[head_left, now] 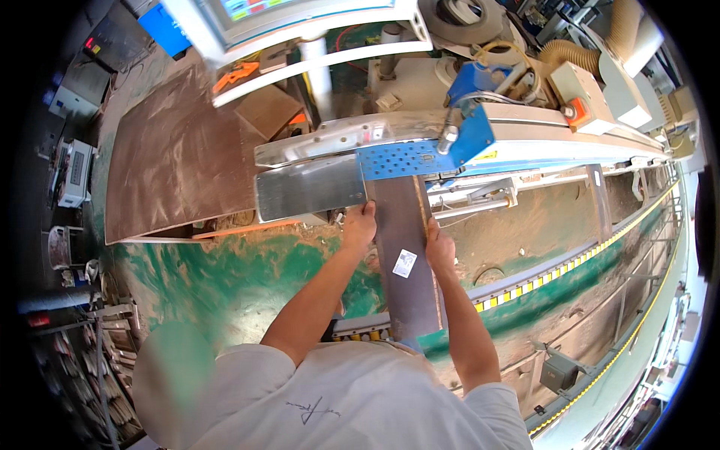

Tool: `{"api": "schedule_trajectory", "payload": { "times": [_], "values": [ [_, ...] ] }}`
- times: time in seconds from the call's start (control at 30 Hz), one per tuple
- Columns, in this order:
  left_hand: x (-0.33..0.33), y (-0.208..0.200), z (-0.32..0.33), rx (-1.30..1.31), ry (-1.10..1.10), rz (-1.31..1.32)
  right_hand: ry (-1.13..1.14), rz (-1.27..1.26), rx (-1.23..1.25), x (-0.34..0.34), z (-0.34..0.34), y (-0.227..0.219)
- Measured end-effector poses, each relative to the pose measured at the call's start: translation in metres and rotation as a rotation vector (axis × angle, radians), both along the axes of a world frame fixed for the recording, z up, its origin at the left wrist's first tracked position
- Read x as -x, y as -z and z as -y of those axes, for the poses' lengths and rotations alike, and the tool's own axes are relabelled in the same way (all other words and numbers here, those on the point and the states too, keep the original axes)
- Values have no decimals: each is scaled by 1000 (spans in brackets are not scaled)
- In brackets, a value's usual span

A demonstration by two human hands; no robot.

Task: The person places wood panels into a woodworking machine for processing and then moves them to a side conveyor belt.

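Note:
A long dark brown board with a small white label lies lengthwise between my two hands. My left hand grips its left edge close to the machine. Lower down on the opposite edge, my right hand is closed around the board's side. The board's far end passes beneath a blue perforated plate on the machine. Left of the board, a shiny metal table reaches almost to my left hand.
A large dusty brown panel lies at the left. A white-framed screen stands above the machine. On the right runs a long rail with yellow and white marks. An orange-red button sits on a beige box. Dust covers the green floor.

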State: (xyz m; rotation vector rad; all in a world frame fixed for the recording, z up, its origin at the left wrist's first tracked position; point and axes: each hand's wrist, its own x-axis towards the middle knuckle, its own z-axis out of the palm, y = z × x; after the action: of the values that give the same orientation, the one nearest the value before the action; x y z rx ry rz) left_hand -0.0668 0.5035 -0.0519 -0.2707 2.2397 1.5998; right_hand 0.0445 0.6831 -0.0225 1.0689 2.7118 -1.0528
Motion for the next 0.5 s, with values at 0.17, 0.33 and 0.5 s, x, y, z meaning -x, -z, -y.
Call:
{"api": "schedule_trajectory", "payload": {
  "times": [0.17,0.33,0.5],
  "values": [
    [-6,-16,-71,-47,36,110,32,-67,-22,-9,-70,-3],
    [-18,-27,-123,-173,-30,202,54,-49,23,-20,-121,4],
    [-19,-27,-162,-112,12,254,38,-57,20,-22,-165,6]
  ]
}}
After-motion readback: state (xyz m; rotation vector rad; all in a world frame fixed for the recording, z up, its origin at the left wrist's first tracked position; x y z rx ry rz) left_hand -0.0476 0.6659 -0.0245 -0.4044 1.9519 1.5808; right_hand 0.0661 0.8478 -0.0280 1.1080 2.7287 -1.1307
